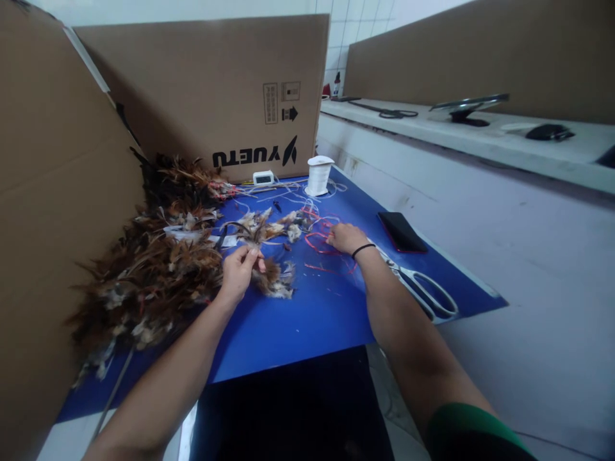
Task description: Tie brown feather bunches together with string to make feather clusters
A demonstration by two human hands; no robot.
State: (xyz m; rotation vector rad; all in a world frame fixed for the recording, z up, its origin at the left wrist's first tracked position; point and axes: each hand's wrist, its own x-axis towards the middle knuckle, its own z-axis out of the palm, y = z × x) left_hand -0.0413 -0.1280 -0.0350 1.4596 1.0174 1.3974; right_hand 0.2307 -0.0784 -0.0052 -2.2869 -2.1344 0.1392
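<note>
Flanking hands (240, 269): scissors (423, 291), phone (401, 232)

fluffy feathers (158, 269), glossy blue mat (307, 320)

Both arms of the person are bare from the hands up to above the elbow. The left hand (237, 272) has nothing on it: no ring, no glove, no band. On the wrist of the right hand (344, 238) there is a thin black band (363, 249), like a hair tie, that goes around it closely. At the right upper arm, near the lower edge of the view, a short dark green sleeve (473, 432) begins; its hem is a little lighter green. The nails are short and plain.
</note>
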